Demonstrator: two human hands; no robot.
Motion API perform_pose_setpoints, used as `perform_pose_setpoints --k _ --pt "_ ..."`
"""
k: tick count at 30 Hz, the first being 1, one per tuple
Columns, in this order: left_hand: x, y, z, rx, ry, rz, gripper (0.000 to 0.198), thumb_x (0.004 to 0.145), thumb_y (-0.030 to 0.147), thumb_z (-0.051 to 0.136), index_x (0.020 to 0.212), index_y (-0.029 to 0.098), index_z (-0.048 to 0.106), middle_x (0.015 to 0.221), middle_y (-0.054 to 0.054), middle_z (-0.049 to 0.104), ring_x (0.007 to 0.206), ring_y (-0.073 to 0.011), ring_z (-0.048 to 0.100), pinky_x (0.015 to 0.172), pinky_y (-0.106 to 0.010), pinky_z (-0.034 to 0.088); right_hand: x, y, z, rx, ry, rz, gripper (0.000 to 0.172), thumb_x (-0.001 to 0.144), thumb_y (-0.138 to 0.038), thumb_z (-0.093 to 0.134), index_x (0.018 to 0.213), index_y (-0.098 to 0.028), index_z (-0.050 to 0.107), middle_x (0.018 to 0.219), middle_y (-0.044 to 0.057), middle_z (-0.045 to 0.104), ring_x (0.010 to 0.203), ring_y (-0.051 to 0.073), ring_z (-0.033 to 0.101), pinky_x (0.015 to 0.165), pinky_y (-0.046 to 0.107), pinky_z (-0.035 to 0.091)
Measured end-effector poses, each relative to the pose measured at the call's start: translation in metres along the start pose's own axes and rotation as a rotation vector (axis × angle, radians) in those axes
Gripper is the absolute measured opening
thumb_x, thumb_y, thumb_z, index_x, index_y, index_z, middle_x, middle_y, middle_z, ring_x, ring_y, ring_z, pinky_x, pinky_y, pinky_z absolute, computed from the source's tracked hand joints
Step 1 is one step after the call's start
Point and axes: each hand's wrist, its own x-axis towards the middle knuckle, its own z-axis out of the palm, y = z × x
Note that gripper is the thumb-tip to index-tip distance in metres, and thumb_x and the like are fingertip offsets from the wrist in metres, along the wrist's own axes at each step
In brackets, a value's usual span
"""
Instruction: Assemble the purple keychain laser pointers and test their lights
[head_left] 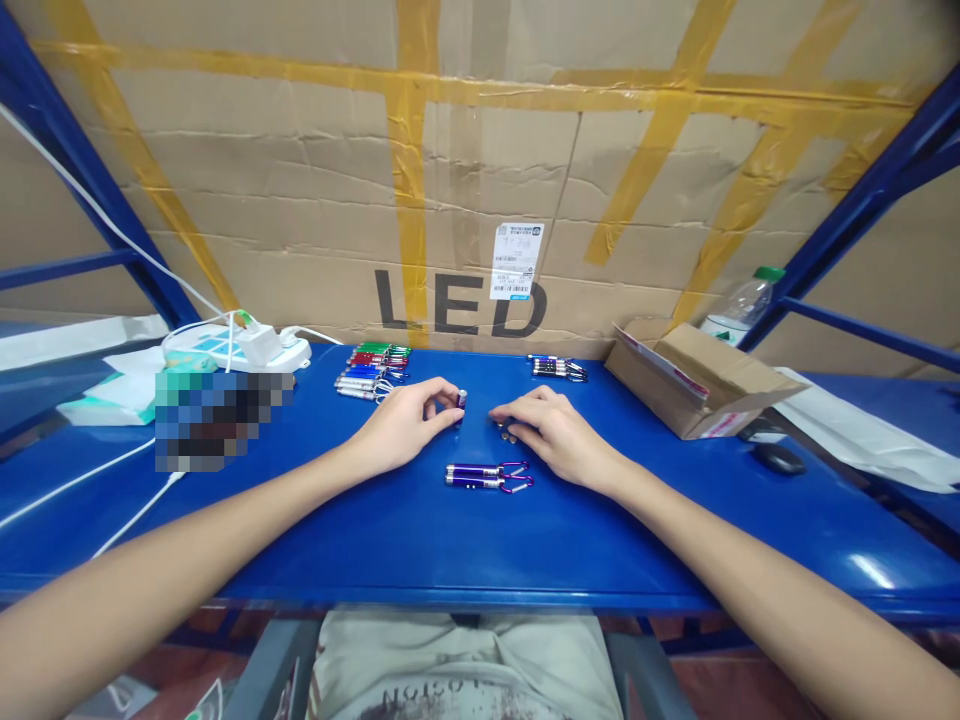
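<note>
My left hand [411, 420] is closed, with thumb and fingertips pinching a short purple metal tube [460, 402] held upright above the blue table. My right hand [556, 432] is bent with its fingers curled down at the tabletop. Small round shiny pieces [508, 434] lie under and beside its fingertips; whether one is pinched there is hidden. Between my forearms, two purple keychain penlights [474, 477] with carabiner clips lie side by side, clips to the right.
Penlights in green, red, blue and silver [367, 370] lie in rows at the back left; more penlights [555, 368] lie back right. An open cardboard box [697, 385], a dark mouse-shaped object [778, 459] and a bottle [742, 305] stand right. A power strip [225, 345] with cables lies left.
</note>
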Motion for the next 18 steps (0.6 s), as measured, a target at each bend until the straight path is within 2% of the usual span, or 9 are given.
perform_pose_setpoints --k 2,6,13,18 --pt "0.0000 0.0000 0.0000 0.000 0.000 0.000 0.028 0.097 0.043 0.071 0.113 0.021 0.075 0.099 -0.002 0.079 0.069 -0.0158 0.059 0.068 -0.029 0.045 -0.0005 -0.0007 -0.0006 -0.018 -0.002 -0.005 0.026 0.108 -0.018 0.058 0.126 -0.026 0.075 0.113 0.007 0.083 0.111 0.030 0.062 0.099 0.048 0.047" --pt "0.0001 -0.0010 0.0005 0.000 -0.002 0.003 0.028 0.096 0.044 0.072 0.113 0.021 0.075 0.098 -0.002 0.079 0.070 -0.0158 0.059 0.069 -0.029 0.045 -0.0005 -0.0012 -0.0024 -0.039 -0.017 -0.008 0.020 0.109 -0.021 0.061 0.122 -0.026 0.075 0.113 0.007 0.082 0.108 0.030 0.061 0.097 0.047 0.045" --pt "0.0001 -0.0008 0.0013 0.000 -0.021 0.005 0.028 0.097 0.043 0.071 0.114 0.022 0.075 0.095 -0.001 0.078 0.069 -0.0157 0.057 0.068 -0.029 0.043 0.0018 -0.0023 -0.0055 -0.005 -0.033 0.037 0.020 0.104 -0.017 0.067 0.121 -0.025 0.074 0.109 0.007 0.081 0.105 0.028 0.063 0.095 0.044 0.046" --pt "-0.0001 -0.0018 0.0014 -0.002 -0.012 0.020 0.028 0.097 0.044 0.072 0.114 0.022 0.075 0.093 -0.001 0.076 0.070 -0.0159 0.058 0.069 -0.029 0.044 0.0018 -0.0031 -0.0095 -0.021 -0.039 0.001 0.013 0.106 -0.021 0.068 0.117 -0.024 0.074 0.104 0.005 0.083 0.102 0.028 0.065 0.094 0.042 0.045"
